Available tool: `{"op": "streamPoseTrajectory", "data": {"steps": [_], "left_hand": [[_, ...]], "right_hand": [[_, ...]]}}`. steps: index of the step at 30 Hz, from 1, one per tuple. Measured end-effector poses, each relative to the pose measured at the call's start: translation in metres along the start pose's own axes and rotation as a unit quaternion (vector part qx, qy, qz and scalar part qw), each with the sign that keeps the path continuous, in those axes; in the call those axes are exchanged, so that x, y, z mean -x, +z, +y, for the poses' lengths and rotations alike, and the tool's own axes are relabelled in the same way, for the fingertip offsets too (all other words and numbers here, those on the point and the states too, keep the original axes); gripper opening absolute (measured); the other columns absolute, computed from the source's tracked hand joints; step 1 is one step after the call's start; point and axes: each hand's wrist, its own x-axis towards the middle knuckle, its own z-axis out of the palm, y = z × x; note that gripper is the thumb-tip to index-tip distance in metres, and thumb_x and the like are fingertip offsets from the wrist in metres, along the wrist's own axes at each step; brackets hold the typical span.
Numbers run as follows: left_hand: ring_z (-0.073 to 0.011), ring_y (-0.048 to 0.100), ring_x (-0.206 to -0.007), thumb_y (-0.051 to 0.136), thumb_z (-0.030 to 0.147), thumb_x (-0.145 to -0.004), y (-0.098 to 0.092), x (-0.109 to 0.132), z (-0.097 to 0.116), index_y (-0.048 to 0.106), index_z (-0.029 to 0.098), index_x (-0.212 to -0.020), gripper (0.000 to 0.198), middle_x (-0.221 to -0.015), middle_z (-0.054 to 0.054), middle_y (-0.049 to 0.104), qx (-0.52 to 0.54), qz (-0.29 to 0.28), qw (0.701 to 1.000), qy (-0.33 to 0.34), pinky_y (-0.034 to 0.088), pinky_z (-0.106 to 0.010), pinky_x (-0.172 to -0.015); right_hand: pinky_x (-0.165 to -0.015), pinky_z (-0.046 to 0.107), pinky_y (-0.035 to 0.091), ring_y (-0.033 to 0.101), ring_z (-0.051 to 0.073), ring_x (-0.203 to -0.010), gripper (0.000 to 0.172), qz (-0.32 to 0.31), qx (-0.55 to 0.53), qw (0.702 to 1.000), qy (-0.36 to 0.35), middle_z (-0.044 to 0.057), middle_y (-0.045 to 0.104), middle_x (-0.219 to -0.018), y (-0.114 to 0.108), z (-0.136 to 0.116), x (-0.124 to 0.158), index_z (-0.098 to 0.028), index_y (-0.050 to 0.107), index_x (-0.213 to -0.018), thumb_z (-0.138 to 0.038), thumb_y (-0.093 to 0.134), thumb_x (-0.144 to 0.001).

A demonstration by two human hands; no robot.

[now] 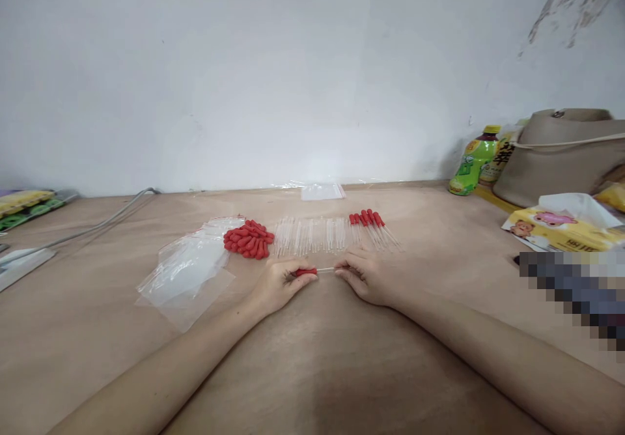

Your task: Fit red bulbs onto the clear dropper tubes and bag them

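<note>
Between my fingertips a red rubber dropper bulb point(306, 271) and a thin clear dropper tube point(326, 270) lie in one line, end to end. My left hand point(283, 282) pinches the bulb, and my right hand point(364, 275) pinches the tube's other end. Just beyond my left hand is a pile of loose red bulbs point(248, 239). A row of bare clear tubes point(312, 234) lies beyond both hands. Several droppers with red bulbs on their tubes point(374, 223) lie fanned behind my right hand.
Clear zip bags point(188, 269) overlap at the left, and another bag point(322, 191) lies by the wall. A grey cable point(112, 215) crosses the far left. At the right are a green bottle point(473, 165), a beige bag point(556, 155) and a tissue pack point(556, 226).
</note>
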Motion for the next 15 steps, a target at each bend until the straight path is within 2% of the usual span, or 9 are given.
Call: {"op": "streamPoseTrajectory", "data": {"steps": [5, 15], "left_hand": [[-0.0119, 0.059, -0.066, 0.055, 0.027, -0.080, 0.0007, 0.0005, 0.0007, 0.065, 0.018, -0.084, 0.013, -0.075, -0.001, 0.066, -0.012, -0.015, 1.000, 0.019, 0.046, -0.022, -0.060], [-0.0119, 0.059, -0.067, 0.055, 0.026, -0.080, 0.0037, 0.0007, 0.0024, 0.063, 0.016, -0.084, 0.013, -0.075, -0.002, 0.065, -0.042, 0.003, 0.997, 0.063, 0.046, -0.022, -0.061]], "right_hand": [[-0.068, 0.030, 0.028, 0.049, 0.011, -0.059, 0.015, 0.003, 0.062, 0.997, -0.044, 0.001, 0.060, -0.066, -0.0027, -0.0045, -0.0018, -0.016, 0.059, -0.077, -0.017, 0.044, -0.083], [-0.065, 0.029, 0.025, 0.040, 0.010, -0.052, 0.025, 0.026, 0.126, 0.988, -0.087, 0.001, 0.056, -0.058, -0.0017, -0.0079, -0.0029, -0.014, 0.057, -0.068, -0.019, 0.039, -0.085]]}}
